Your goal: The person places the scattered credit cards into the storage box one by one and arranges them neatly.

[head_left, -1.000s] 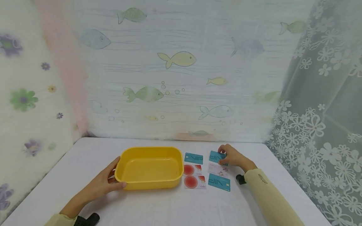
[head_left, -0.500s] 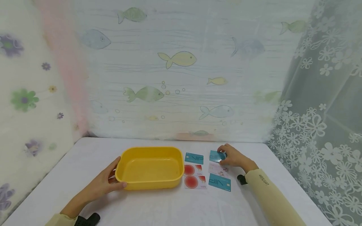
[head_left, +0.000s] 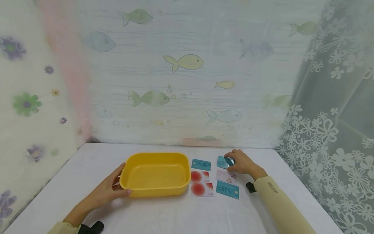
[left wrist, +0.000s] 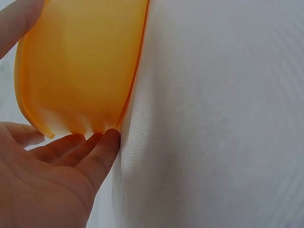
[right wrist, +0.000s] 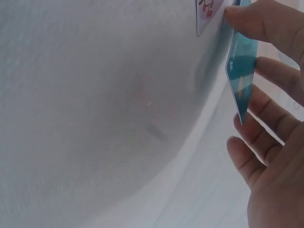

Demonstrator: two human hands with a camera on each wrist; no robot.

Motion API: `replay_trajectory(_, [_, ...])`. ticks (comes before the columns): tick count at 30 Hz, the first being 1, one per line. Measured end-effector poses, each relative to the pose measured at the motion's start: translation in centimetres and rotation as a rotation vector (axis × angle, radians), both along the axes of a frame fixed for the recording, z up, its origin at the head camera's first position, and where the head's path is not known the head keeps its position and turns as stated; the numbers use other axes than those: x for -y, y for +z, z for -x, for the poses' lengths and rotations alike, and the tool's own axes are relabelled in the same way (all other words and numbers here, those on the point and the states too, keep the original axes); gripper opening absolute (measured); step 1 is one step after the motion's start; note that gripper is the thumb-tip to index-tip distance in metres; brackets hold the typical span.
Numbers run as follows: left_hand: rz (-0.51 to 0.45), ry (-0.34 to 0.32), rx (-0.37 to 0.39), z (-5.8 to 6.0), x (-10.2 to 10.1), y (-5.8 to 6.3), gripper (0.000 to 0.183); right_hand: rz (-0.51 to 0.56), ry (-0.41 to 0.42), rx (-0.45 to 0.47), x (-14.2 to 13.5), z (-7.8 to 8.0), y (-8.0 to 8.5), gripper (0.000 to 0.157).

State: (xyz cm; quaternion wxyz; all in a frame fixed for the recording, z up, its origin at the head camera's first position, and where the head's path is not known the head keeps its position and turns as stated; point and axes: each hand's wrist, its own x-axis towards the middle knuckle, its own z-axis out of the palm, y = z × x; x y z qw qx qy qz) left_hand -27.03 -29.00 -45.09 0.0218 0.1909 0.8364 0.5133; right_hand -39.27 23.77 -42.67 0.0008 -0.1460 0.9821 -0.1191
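In the head view, a pale yellow left sleeve lies at eight o'clock and a matching right sleeve at four, with small dark lettering near its cuff. A rounded black piece shows at the left wrist, a smaller black one at the right.

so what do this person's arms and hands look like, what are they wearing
The left sleeve and right sleeve are pale yellow, and the right one carries small dark lettering. A black device sits at each wrist, left and right. The left hand and right hand are bare, with no gloves or rings showing.
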Motion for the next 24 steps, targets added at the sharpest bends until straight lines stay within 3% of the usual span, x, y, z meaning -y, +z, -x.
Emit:
replay_trajectory(10, [-0.008,-0.009,-0.005,1.1,0.4,-0.4,0.099,0.015,0.014,-0.048,0.4,0.3,0.2,0.055])
replay_trajectory(24, [-0.006,-0.039,0.002,3.6,1.3,-0.4,0.099,0.046,0.049,-0.1,3.8,0.1,2.7,0.053])
